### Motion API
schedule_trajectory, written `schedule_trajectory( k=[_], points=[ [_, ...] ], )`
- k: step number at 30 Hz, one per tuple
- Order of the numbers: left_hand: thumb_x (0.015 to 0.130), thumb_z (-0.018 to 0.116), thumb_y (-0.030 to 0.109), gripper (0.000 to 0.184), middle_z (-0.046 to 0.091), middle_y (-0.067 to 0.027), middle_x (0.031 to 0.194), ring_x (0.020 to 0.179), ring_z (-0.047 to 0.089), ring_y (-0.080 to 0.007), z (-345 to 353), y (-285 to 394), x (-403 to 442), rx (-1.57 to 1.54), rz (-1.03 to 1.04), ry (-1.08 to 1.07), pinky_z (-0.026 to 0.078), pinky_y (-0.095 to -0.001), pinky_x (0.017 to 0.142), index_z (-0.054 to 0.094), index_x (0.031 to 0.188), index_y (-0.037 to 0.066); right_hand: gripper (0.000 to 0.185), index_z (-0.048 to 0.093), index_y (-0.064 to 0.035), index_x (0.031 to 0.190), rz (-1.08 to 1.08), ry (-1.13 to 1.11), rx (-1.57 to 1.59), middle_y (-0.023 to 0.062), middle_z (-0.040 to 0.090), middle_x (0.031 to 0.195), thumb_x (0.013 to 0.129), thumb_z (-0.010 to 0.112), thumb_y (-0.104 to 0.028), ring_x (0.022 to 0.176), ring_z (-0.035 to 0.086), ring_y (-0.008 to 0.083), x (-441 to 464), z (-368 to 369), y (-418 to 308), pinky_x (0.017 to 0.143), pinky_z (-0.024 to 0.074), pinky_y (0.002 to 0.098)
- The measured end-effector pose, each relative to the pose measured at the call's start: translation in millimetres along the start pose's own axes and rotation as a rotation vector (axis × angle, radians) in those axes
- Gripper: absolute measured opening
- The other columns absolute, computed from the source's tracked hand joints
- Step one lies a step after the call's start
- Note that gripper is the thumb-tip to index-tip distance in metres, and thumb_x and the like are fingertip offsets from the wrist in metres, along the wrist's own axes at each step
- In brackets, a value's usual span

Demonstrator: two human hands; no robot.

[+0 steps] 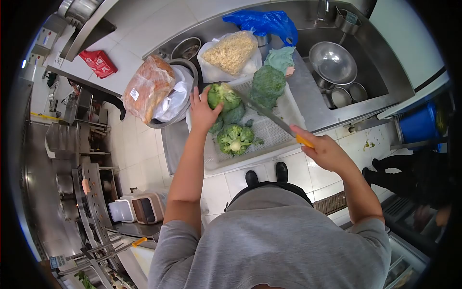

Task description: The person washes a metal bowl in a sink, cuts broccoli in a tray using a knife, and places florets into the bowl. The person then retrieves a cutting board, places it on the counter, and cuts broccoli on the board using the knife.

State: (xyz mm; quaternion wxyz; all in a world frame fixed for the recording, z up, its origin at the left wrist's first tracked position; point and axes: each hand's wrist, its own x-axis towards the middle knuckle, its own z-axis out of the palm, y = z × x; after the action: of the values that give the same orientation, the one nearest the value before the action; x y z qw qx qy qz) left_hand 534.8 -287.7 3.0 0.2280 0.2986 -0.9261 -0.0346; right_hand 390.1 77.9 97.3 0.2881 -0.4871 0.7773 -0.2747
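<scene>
The person's left hand (207,113) is holding a broccoli head (225,98) at the far side of the white perforated tray (286,137); its fingers are spreading around one side while the thumb is pressing the other. The right hand (325,148) is gripping a knife (269,114), its fingers wrapping tightly around the orange handle. The blade is pointing toward the head, and whether its tip is touching cannot be told. Since the head is leaning among other broccoli pieces (235,138) rather than sitting on a flat surface, it could be rolling under pressure, sending the edge toward the left fingers. The large broccoli (267,86) is crowding the blade's far side, so a careless swing could be nicking it, or the tip could be catching in the tray's holes.
</scene>
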Motion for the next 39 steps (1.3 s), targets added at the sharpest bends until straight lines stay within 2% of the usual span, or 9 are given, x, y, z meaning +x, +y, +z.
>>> schedule_trajectory(
  k=[1, 3, 4, 10, 15, 21, 31, 36, 39],
  points=[
    [0.080, 0.070, 0.023, 0.062, 0.046, -0.0234, 0.132, 0.120, 0.047, -0.0392, 0, 3, -1, 0.088, -0.003, 0.031, 0.038, -0.0433, 0.103, 0.047, 0.135, 0.007, 0.068, 0.031, -0.0345, 0.147, 0.047, -0.003, 0.033, 0.0220, 0.065, 0.082, 0.089, 0.057, -0.012, 0.072, 0.064, 0.0381, 1, -1, -2, 0.069, 0.0504, 0.0433],
    [0.080, 0.072, 0.025, 0.062, 0.047, -0.0226, 0.132, 0.119, 0.048, -0.0368, 6, -4, 2, -0.405, -0.133, -0.064, 0.039, -0.0417, 0.102, 0.047, 0.134, 0.006, 0.067, 0.031, -0.0339, 0.147, 0.143, -0.004, 0.098, 0.0218, 0.065, 0.084, 0.089, 0.058, -0.012, 0.072, 0.064, 0.0382, 2, -6, -10, 0.069, 0.0504, 0.0428],
    [0.080, 0.073, 0.026, 0.063, 0.048, -0.0222, 0.132, 0.119, 0.049, -0.0356, 10, -8, 5, -0.654, -0.193, -0.110, 0.039, -0.0409, 0.101, 0.047, 0.134, 0.006, 0.068, 0.031, -0.0338, 0.147, 0.083, 0.032, 0.100, 0.0216, 0.066, 0.085, 0.089, 0.058, -0.012, 0.073, 0.064, 0.0384, 3, -3, -10, 0.069, 0.0504, 0.0431],
    [0.077, 0.076, 0.027, 0.070, 0.059, -0.0195, 0.118, 0.103, 0.060, -0.0263, 7, -8, 1, -0.985, -0.478, -0.098, 0.046, -0.0334, 0.090, 0.045, 0.135, 0.001, 0.067, 0.031, -0.0335, 0.147, -0.068, 0.035, 0.119, 0.0210, 0.066, 0.091, 0.090, 0.057, -0.012, 0.075, 0.064, 0.0389, 17, 23, -6, 0.070, 0.0504, 0.0437],
    [0.073, 0.077, 0.032, 0.074, 0.063, -0.0197, 0.114, 0.096, 0.064, -0.0264, 9, -8, -7, -0.848, -0.572, -0.096, 0.050, -0.0334, 0.086, 0.048, 0.130, -0.005, 0.064, 0.033, -0.0339, 0.147, -0.011, -0.055, 0.030, 0.0169, 0.067, 0.099, 0.091, 0.057, -0.011, 0.069, 0.064, 0.0331, 37, 24, -8, 0.068, 0.0510, 0.0376],
    [0.072, 0.076, 0.037, 0.072, 0.066, -0.0239, 0.109, 0.100, 0.065, -0.0313, 13, -10, -2, -0.724, -0.565, -0.045, 0.049, -0.0360, 0.088, 0.054, 0.125, -0.006, 0.062, 0.032, -0.0349, 0.147, 0.071, -0.114, 0.098, 0.0194, 0.064, 0.081, 0.093, 0.054, -0.014, 0.068, 0.064, 0.0319, 50, 23, -18, 0.067, 0.0494, 0.0390],
    [0.071, 0.075, 0.038, 0.073, 0.064, -0.0271, 0.113, 0.106, 0.063, -0.0354, 14, -4, 3, -0.620, -0.533, -0.029, 0.048, -0.0374, 0.092, 0.055, 0.126, -0.007, 0.061, 0.035, -0.0340, 0.146, -0.028, -0.037, 0.135, 0.0175, 0.065, 0.081, 0.093, 0.055, -0.013, 0.067, 0.063, 0.0318, 47, 15, -24, 0.067, 0.0492, 0.0386],
    [0.072, 0.076, 0.034, 0.073, 0.065, -0.0254, 0.111, 0.104, 0.064, -0.0320, 3, 8, 3, -0.612, -0.541, -0.056, 0.048, -0.0359, 0.090, 0.053, 0.128, -0.006, 0.060, 0.035, -0.0340, 0.146, 0.007, -0.080, 0.093, 0.0188, 0.066, 0.087, 0.093, 0.055, -0.014, 0.069, 0.063, 0.0335, 62, 25, -5, 0.069, 0.0496, 0.0382],
    [0.075, 0.074, 0.026, 0.068, 0.065, -0.0199, 0.111, 0.102, 0.064, -0.0272, 9, -10, -7, -0.799, -0.501, -0.142, 0.050, -0.0355, 0.088, 0.050, 0.130, -0.004, 0.059, 0.035, -0.0339, 0.146, -0.125, 0.022, 0.126, 0.0185, 0.065, 0.087, 0.094, 0.055, -0.017, 0.066, 0.063, 0.0289, 83, 46, 33, 0.070, 0.0500, 0.0380]
  ],
)
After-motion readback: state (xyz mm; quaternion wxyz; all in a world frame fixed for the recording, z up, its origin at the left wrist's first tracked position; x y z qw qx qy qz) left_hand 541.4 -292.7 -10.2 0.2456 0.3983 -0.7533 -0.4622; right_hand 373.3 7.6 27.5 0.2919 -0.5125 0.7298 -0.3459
